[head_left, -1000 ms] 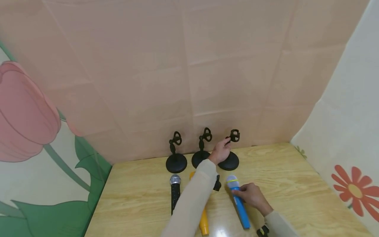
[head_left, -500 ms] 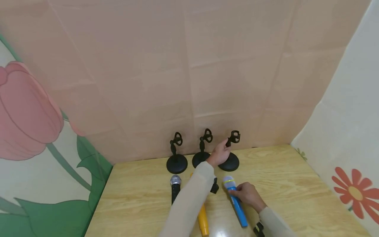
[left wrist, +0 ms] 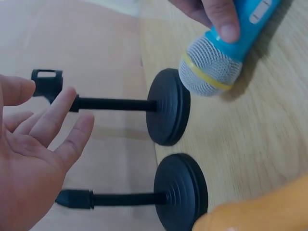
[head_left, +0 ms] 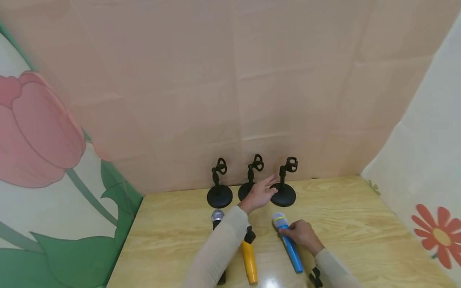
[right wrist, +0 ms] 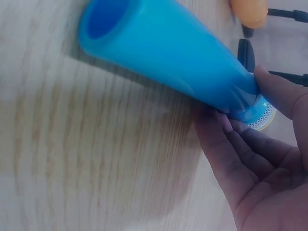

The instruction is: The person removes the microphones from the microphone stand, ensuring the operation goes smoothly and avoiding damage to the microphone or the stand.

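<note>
Right hand [head_left: 301, 234] pinching blue mic [head_left: 288, 244] flat on table [head_left: 360, 224] near-right, left hand [head_left: 258, 195] spread loose by far-right stand [head_left: 284, 188], touching nothing w/ stand unbraced, so prob could tip if bumped.

I'm at a staged recording booth: flower-painted paper walls [head_left: 43, 132] enclose my wooden counter [head_left: 360, 224] and microphone stands [head_left: 252, 180].
</note>
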{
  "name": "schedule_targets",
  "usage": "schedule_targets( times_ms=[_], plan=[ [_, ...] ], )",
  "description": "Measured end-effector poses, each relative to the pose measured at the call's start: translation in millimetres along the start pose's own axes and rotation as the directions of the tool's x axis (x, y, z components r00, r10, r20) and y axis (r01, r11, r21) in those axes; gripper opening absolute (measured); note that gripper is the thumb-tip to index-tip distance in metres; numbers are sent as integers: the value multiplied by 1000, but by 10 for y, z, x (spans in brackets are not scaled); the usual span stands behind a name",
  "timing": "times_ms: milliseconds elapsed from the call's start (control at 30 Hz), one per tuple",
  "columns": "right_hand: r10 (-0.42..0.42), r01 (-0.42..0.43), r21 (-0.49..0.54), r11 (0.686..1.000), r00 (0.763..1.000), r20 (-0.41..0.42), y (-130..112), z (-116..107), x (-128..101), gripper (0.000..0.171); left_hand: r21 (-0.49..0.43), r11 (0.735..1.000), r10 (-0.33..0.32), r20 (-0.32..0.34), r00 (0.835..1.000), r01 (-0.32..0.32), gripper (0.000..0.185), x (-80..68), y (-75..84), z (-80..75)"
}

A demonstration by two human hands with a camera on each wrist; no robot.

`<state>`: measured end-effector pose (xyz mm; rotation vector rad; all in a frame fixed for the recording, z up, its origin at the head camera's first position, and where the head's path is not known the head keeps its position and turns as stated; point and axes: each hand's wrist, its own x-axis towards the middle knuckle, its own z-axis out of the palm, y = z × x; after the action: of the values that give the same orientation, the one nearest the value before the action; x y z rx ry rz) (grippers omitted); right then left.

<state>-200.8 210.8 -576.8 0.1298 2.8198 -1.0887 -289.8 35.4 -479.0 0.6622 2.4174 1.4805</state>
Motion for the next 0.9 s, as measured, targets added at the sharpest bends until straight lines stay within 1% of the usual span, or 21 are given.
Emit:
schedule_targets(
  times_ms=[67,167,267,333,400,467,600,700,900],
  plan=[
    [-5,5,-11,1000,1000,4,6,-13,10,36,-5,1000,9,1,1000,-9,56,-61,-33,-57],
    [-23,23,-17,1000,1000,-2,17,-28,19,37,0,1000,27,-16,1000,-27,54,-139,-83,-140],
    [-40,40,-16,999,999,-10,29,-39,22,40,-32,998,45,-31,998,-46,53,-207,-128,-214],
    [-36,35,-17,999,999,-16,46,-48,18,41,-48,997,51,-32,998,-52,54,-242,-151,-251],
    [-25,25,-17,1000,1000,-11,58,-58,13,42,-73,996,46,-29,999,-48,55,-272,-187,-279],
    [-18,18,-17,1000,1000,-5,66,-67,8,41,-79,996,28,-25,999,-30,56,-303,-218,-305],
    [-9,9,-9,1000,1000,7,65,-84,-6,42,-49,999,14,-41,999,-16,57,-367,-290,-348],
    [-11,11,-3,1000,1000,7,61,-88,-10,43,-12,1000,26,-58,998,-27,56,-405,-342,-391],
    [-18,18,-4,1000,1000,15,66,-111,-3,42,57,998,17,-47,999,-14,57,-468,-402,-536]
  ],
)
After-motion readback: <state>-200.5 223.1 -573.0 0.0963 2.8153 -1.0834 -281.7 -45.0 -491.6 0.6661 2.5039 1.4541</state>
